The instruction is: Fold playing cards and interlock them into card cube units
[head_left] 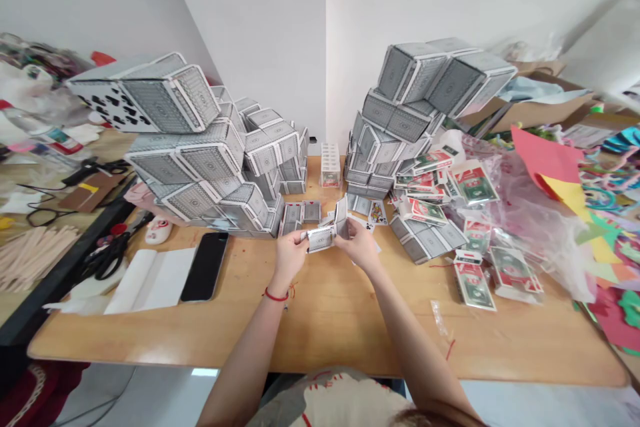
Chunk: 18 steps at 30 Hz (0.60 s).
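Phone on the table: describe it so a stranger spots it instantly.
On the wooden table, find the tall grey card stack on the left. Just on its near side, the phone lies flat, right of the white sheet. Its plain black rectangle sets it apart from the pale sheet and the patterned stack.

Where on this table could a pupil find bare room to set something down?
Mostly bare tabletop lies between the left forearm and right forearm, and along the near edge before the phone. Crowded: the back, with card structures, and the right, with card boxes.
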Tool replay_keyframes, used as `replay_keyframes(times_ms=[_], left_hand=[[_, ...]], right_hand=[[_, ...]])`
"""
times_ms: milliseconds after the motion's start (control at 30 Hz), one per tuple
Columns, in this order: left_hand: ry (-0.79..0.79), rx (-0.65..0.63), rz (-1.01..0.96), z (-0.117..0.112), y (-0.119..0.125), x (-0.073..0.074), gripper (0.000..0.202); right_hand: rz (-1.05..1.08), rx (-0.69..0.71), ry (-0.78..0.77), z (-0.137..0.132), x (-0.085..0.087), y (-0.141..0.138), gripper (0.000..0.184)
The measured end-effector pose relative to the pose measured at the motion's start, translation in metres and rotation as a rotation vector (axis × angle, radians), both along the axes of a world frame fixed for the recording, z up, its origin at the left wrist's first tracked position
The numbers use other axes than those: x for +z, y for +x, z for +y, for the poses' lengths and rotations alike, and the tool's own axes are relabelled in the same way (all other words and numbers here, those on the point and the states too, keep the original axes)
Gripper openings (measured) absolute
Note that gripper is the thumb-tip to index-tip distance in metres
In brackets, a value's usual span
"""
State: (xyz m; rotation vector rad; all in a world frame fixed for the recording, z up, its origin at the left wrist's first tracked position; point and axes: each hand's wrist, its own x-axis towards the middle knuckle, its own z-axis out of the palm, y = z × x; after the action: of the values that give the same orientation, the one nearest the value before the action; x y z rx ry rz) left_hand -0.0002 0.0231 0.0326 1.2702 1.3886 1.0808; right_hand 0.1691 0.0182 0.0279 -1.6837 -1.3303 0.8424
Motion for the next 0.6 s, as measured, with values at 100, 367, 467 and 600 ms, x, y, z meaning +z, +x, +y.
replay_keyframes(times_ms=[100, 367, 467, 600], left_hand=[[-0.004, 0.012, -0.096, 0.010, 0.004, -0.007, 0.023], [0.009, -0.003, -0.217, 0.030, 0.024, -0.032, 0.025], [0.030, 0.007, -0.203, 0.032, 0.025, -0.033, 0.024], [0.101, 0.029, -0.086, 0.029, 0.025, -0.032, 0.023]], right_hand=[[0.241, -0.007, 0.028, 0.009, -0.011, 0.007, 0.041], [0.382, -0.060, 0.132, 0.018, -0.043, 0.012, 0.059], [0.259, -0.088, 0.182, 0.016, -0.047, 0.011, 0.065], [-0.062, -0.201, 0.260, 0.012, -0.043, 0.006, 0.066]])
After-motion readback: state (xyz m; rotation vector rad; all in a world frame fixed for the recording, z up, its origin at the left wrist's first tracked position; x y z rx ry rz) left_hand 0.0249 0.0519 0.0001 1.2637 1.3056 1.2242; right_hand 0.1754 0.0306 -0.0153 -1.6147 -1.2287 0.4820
